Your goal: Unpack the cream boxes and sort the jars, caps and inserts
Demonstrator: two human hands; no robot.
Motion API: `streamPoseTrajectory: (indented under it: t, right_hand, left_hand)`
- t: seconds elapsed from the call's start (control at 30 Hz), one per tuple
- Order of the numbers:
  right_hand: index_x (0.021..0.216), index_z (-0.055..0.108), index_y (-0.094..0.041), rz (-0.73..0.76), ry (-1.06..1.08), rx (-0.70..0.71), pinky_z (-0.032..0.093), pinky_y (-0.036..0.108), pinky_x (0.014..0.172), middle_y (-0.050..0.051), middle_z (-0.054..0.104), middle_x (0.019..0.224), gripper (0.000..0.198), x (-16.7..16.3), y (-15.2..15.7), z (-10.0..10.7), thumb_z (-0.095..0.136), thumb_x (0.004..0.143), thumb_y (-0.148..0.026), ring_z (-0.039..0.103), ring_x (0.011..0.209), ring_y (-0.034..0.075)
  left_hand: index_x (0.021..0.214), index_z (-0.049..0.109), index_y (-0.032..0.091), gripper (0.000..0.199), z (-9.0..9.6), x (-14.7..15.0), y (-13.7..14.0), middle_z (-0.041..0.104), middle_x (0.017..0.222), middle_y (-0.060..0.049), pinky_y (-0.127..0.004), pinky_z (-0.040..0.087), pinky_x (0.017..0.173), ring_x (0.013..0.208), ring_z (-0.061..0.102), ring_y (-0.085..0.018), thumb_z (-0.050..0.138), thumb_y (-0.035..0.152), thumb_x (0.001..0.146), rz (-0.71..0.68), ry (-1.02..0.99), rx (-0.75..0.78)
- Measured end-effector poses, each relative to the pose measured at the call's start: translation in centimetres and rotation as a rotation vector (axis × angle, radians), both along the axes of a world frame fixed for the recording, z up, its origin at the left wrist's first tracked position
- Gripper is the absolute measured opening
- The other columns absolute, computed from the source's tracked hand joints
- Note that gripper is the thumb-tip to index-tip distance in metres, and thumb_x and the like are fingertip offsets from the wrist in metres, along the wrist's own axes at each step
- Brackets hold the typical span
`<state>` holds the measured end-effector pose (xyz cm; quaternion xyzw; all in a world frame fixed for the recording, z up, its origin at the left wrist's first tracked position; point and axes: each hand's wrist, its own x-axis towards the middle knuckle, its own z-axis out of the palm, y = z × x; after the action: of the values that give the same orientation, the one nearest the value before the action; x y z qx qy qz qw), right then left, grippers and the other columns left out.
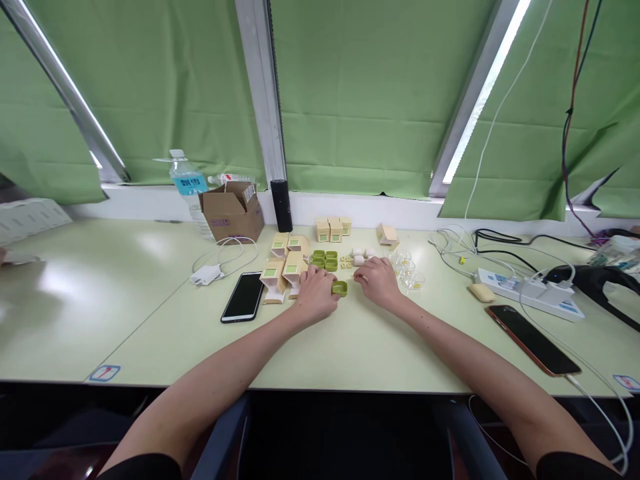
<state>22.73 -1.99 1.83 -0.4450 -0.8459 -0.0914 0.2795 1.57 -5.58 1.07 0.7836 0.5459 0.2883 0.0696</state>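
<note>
My left hand point(316, 293) grips a small green square tray point(339, 288) by its left side, just above or on the table. Its fingers are closed. To the right, my right hand point(379, 281) has its fingertips pressed together close to the tabletop; whatever they pinch is too small to make out. Behind the hands sit several more green trays point(325, 260), small yellowish pieces point(345, 262) and white rounded pieces point(358, 255). Clear plastic cups point(407, 270) stand just beyond my right wrist. Opened cream paper boxes point(274, 275) are grouped left of my left hand.
Closed cream boxes point(330, 229) and a single box point(387, 234) stand at the back. A phone point(243, 297), a white charger point(207, 274), a cardboard carton point(233, 212) and a water bottle point(190, 190) are left. Right are a power strip point(530, 293) and another phone point(533, 339).
</note>
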Motion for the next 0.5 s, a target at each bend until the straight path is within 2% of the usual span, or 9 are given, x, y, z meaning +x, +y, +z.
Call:
streamPoseTrajectory:
  t: [0.2,0.33,0.5]
  right_hand:
    - [0.076,0.077,-0.017,-0.094,-0.278,0.036,0.030,0.042,0.083,0.014,0.076,0.083,0.020,-2.4,1.8,0.2,0.062,0.085,-0.008,0.056,0.091,0.027]
    - [0.074,0.077,-0.015,-0.127,-0.290,0.018,0.030,0.043,0.083,0.016,0.076,0.081,0.015,-3.0,2.2,-0.1,0.067,0.081,-0.008,0.057,0.089,0.028]
    - [0.076,0.076,-0.016,-0.125,-0.264,0.058,0.029,0.042,0.079,0.016,0.075,0.083,0.016,-1.7,1.1,-0.5,0.065,0.085,-0.010,0.055,0.090,0.028]
  left_hand:
    - [0.111,0.069,0.022,0.034,0.7,0.1,-0.6,0.064,0.114,-0.013,-0.050,0.038,0.097,0.119,0.046,-0.038,0.076,0.027,0.079,0.016,0.073,0.028]
    - [0.094,0.075,0.024,0.010,0.9,0.4,-1.0,0.064,0.107,-0.011,-0.048,0.039,0.093,0.112,0.046,-0.034,0.068,0.025,0.087,-0.057,0.165,0.092]
    - [0.079,0.078,0.024,0.026,0.8,0.3,-0.6,0.066,0.085,-0.014,-0.052,0.039,0.089,0.103,0.047,-0.034,0.056,0.019,0.091,-0.102,0.176,0.092]
